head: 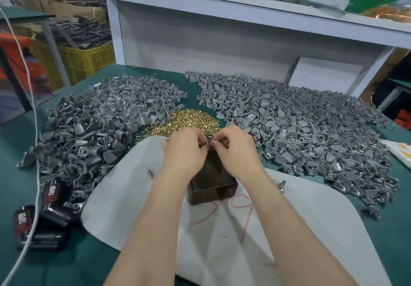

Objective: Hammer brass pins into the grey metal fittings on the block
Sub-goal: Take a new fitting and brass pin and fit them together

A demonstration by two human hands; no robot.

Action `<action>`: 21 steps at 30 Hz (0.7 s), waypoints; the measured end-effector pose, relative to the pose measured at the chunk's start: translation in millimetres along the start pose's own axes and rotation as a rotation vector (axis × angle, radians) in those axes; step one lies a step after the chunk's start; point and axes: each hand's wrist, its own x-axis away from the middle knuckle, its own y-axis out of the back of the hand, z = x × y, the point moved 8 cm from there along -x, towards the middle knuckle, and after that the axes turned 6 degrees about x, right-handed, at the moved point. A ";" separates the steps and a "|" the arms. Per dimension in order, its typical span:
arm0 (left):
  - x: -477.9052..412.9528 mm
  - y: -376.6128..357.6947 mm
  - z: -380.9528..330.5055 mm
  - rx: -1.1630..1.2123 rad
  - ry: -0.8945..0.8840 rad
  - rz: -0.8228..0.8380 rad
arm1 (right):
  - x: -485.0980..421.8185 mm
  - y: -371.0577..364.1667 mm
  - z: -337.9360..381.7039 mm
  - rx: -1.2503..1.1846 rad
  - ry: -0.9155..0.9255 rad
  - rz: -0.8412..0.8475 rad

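light: even, soft, overhead | shadows: faint | glare: none | edges: wide-angle bowing | focus: slightly soft

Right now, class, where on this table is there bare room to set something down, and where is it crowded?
Free: the white sheet between the right forearm and the right fitting pile, and between the left forearm and the left fitting pile. Crowded: both piles, the brass pins beyond the block, the black items near left.

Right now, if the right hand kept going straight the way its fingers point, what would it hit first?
The right hand points leftward; it would meet the left hand, whose fingertips look nearly touching its own, though depth is unclear.
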 end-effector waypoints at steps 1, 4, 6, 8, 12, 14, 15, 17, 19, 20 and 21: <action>-0.1 -0.1 -0.3 -0.003 -0.001 0.000 | -0.6 0.2 2.1 0.035 0.003 0.009; -0.8 -0.7 0.0 -0.007 -0.006 0.002 | -5.1 -1.8 10.9 0.164 0.025 0.083; -0.7 -0.4 0.2 -0.022 -0.009 -0.004 | -8.3 -3.1 15.7 0.239 0.034 0.131; -0.5 0.1 0.0 -0.035 -0.013 -0.009 | -9.2 -2.9 17.7 0.258 0.031 0.149; -0.1 0.5 -2.2 -0.029 -0.034 -0.009 | -7.3 -2.1 19.8 0.250 0.028 0.164; -0.1 0.7 -3.0 -0.031 -0.041 -0.008 | -7.3 -2.3 20.1 0.252 0.025 0.169; -0.1 0.8 -3.3 -0.035 -0.044 -0.008 | -7.4 -2.2 20.4 0.252 0.025 0.170; -0.2 1.2 -3.6 -0.034 -0.052 -0.009 | -7.4 -2.5 21.3 0.259 0.031 0.173; -0.1 1.7 -4.1 -0.030 -0.061 -0.011 | -7.6 -3.2 21.7 0.270 0.039 0.168; 0.1 1.7 -4.3 -0.029 -0.063 -0.011 | -7.8 -3.1 21.8 0.272 0.039 0.162; 0.5 1.7 -4.5 -0.029 -0.064 -0.009 | -7.5 -2.9 22.0 0.271 0.041 0.154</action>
